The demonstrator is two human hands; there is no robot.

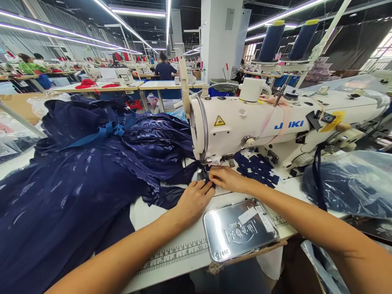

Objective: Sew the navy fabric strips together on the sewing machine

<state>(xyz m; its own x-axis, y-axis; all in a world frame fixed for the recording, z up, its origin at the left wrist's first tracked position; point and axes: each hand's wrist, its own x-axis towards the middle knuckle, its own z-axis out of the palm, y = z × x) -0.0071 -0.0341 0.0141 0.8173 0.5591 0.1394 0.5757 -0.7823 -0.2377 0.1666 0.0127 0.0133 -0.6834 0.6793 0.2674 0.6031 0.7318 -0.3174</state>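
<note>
Bare forearms [131, 249] slant in nearest the camera, crossing the table's [180, 266] front edge towards a white sewing machine [260, 118]. The left hand [196, 200] rests palm down, its fingertips against navy cloth [211, 184] beside the presser foot [202, 173]; whether it pinches the fabric, one cannot tell. The right hand [226, 177], thumb and fingers drawn together, grips that same cloth just right of the foot. Between the forearms, at the table's front edge, lies a flat metal tin [240, 232], partly over a printed ruler [174, 254]. A heap of navy fabric [76, 175], tied with a blue ribbon [108, 130], spreads over the table's left side. Small navy pieces [257, 167] lie under the machine's arm, and a clear plastic bag [352, 183] of dark cloth sits near the right edge.
</note>
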